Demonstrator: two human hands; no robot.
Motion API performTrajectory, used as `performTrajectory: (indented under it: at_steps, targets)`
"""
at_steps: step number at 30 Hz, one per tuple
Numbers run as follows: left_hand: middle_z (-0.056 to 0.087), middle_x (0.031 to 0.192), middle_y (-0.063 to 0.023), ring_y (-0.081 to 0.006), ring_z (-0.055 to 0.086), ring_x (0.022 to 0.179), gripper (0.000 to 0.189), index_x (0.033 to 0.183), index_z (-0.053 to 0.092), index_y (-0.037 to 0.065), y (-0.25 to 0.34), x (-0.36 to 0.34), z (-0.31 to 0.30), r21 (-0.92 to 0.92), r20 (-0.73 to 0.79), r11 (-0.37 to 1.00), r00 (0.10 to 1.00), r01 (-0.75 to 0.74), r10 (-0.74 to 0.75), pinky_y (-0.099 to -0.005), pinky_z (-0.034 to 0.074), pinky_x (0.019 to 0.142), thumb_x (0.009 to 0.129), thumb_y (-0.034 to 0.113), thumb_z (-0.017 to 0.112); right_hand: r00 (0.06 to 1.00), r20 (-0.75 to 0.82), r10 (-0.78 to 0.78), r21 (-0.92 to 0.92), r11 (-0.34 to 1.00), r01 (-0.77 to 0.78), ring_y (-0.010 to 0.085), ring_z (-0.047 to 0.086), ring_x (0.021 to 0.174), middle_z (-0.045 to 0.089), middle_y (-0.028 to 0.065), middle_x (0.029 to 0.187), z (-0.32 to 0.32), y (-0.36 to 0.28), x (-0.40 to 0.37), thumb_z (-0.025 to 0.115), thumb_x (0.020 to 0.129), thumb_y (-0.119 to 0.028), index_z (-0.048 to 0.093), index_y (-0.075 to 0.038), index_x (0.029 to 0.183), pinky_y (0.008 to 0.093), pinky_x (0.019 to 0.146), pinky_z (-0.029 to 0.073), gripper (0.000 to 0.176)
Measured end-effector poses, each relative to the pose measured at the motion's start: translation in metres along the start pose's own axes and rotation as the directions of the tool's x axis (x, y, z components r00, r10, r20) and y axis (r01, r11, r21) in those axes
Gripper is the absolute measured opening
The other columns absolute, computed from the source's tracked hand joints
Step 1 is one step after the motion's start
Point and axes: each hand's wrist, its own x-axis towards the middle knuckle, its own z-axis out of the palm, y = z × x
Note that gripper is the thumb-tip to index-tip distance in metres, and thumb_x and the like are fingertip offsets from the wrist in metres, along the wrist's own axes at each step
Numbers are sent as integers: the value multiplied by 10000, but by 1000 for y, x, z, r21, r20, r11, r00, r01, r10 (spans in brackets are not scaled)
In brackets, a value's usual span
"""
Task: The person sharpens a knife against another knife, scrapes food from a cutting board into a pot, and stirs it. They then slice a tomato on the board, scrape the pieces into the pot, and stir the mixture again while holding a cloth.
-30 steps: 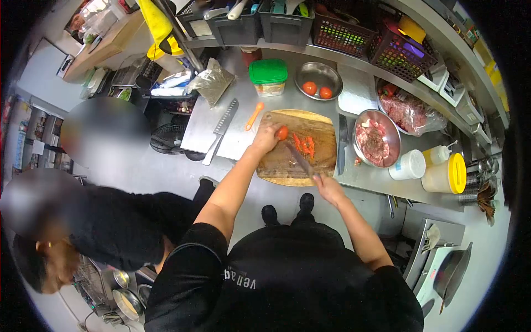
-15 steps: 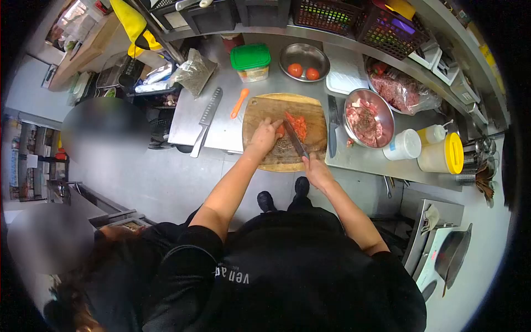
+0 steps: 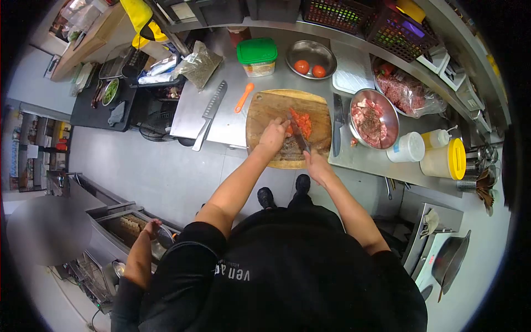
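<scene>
A wooden cutting board (image 3: 267, 110) lies at the front of the steel counter. My right hand (image 3: 318, 167) is closed round the handle of a kitchen knife (image 3: 299, 134), whose blade crosses the board. Chopped tomato (image 3: 301, 121) is heaped to the right of the blade. My left hand (image 3: 274, 135) presses its bent fingertips on a piece of tomato (image 3: 288, 130) just left of the blade; the fingers hide most of that piece. A dark-handled knife (image 3: 338, 124) rests beside the board's right edge.
A serrated-looking long knife (image 3: 211, 113) and an orange peeler-like tool (image 3: 244, 98) lie left. Behind are a green-lidded tub (image 3: 257, 55) and a bowl (image 3: 311, 52) with two tomatoes. To the right stand a meat bowl (image 3: 374, 119) and a yellow-lidded container (image 3: 444, 158). A co-worker's arm (image 3: 139, 257) reaches in lower left.
The knife and both my hands stay at the board, with the blade shifted slightly. My view has moved a little. One person left the left side; the co-worker's arm now shows at lower left.
</scene>
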Motion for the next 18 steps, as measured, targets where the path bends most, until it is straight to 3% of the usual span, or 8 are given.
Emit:
performTrajectory:
  at_steps: [1,3,8,10,15,18]
  targets:
    - [578,1139,-175,-366,564,1043,464,1192,602,50,1,2,0,5,12,1000,1000,-4,4,-422,482,886,760,175,715,1000,-6,-6,0,1000,6,488,606,823,619,327,884,7,8,15,363,994,-338,503,67,1048,541,772,469,432]
    - [578,1145,-178,-366,562,1048,478,1202,593,42,3,0,2,10,-17,1000,1000,11,-10,-419,479,891,760,179,715,968,-156,-195,-67,980,187,481,613,779,624,323,862,26,20,40,366,994,-338,512,68,1029,536,756,477,433]
    - [585,1133,-187,-372,561,1050,486,1219,567,7,0,-5,5,-1,-102,1000,995,24,-24,-416,475,895,780,169,697,987,-83,-136,-114,985,126,481,603,873,619,330,918,2,31,15,368,993,-338,495,66,1071,529,801,463,431]
    - [585,1135,-190,-372,563,1045,469,1219,558,-10,-4,-9,3,-26,-136,998,990,-49,45,-412,472,902,788,134,674,986,-84,-142,-118,984,132,481,596,910,617,330,941,0,33,2,367,994,-337,489,63,1088,528,818,455,429]
    - [585,1144,-191,-368,571,1030,458,1209,563,-12,-7,-8,6,-19,-78,997,994,-75,73,-409,472,898,773,90,659,988,-69,-137,-122,984,128,492,565,983,603,347,968,0,35,-11,356,998,-342,475,68,1114,531,868,425,442]
    - [589,1149,-195,-366,579,1009,436,1183,579,-18,-8,-6,4,-7,-83,993,989,-120,119,-409,476,882,764,71,658,989,-9,-148,-131,981,146,476,615,847,614,336,923,5,30,6,345,1002,-351,478,69,1111,523,768,487,454]
